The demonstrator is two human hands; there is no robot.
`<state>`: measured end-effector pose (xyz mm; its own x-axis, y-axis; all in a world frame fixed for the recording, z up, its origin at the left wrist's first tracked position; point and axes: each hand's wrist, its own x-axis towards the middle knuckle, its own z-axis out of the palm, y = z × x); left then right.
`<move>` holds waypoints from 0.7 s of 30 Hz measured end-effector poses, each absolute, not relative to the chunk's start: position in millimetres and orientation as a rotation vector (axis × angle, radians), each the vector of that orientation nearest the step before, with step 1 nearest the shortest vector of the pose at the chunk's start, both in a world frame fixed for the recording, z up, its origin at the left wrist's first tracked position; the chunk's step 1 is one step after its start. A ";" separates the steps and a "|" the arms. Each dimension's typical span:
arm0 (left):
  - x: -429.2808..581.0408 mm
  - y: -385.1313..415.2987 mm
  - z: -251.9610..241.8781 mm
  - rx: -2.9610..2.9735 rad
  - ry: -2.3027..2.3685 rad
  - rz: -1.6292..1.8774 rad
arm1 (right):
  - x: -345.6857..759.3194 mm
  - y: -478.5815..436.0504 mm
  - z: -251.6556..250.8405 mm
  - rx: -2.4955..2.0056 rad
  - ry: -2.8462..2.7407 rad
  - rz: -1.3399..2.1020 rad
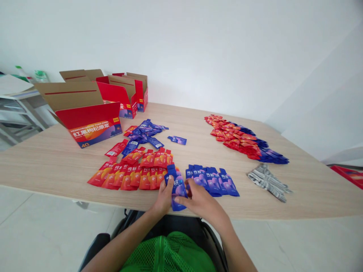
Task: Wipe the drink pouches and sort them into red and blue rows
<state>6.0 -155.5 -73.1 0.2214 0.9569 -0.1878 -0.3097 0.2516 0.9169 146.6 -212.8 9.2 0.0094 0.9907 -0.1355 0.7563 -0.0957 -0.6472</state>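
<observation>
Near the table's front edge, my left hand point(165, 196) grips blue pouches point(178, 189) by their left side. My right hand point(197, 196) closes on the same pouches from the right, its thumb across their lower front. How many pouches are between the hands cannot be made out. Just left of them lie overlapping rows of red pouches point(132, 175). A row of blue pouches point(214, 182) lies flat to the right, partly behind my right hand. Farther back is a loose heap of blue pouches point(144, 130), with a single blue pouch point(177, 140) beside it.
Open red cartons point(90, 126) stand at the table's back left. A long pile of red and blue pouches point(238, 138) lies at the back right, with a striped grey glove point(268, 180) in front of it. The wooden table's point(312, 196) front edge is close to my body.
</observation>
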 end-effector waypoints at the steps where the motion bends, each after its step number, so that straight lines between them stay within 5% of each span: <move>1: 4.7 -155.1 -74.5 0.889 0.950 1.085 | 136.0 -213.0 5.2 -1.907 -1.792 0.788; 21: 9.1 -162.8 -55.8 0.838 0.639 0.960 | 247.8 -197.8 1.3 -1.817 -1.324 0.373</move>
